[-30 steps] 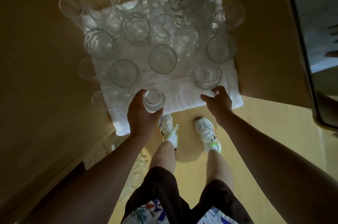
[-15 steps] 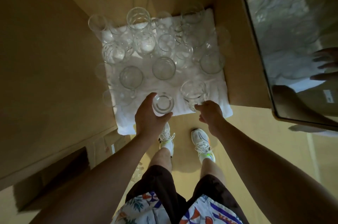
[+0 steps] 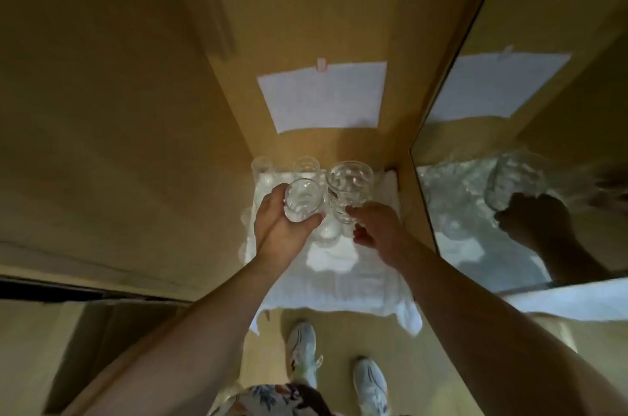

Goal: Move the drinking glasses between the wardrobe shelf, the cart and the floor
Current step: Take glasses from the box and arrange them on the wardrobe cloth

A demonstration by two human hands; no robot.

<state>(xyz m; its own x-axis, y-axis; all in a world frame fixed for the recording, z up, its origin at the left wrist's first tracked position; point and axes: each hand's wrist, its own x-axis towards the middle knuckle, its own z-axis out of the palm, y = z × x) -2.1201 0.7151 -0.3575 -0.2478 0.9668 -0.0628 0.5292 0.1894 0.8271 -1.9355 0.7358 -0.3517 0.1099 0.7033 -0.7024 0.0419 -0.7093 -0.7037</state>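
Two glasses: one [image 3: 302, 200] in left hand [image 3: 282, 228], one [image 3: 350, 188] in right hand [image 3: 377, 228].

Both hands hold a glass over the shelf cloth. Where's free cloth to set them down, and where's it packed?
Free: the near strip of the cloth, between the wrists and the shelf's front edge, and its right side by the mirror. Crowded: the far end, where glasses stand at the back wall. The left hand and right hand hide the middle.

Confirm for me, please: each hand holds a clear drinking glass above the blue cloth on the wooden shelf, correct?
Not quite: the head view shows the cloth is white, not blue. The left hand and right hand do each hold a clear drinking glass above the wooden shelf.
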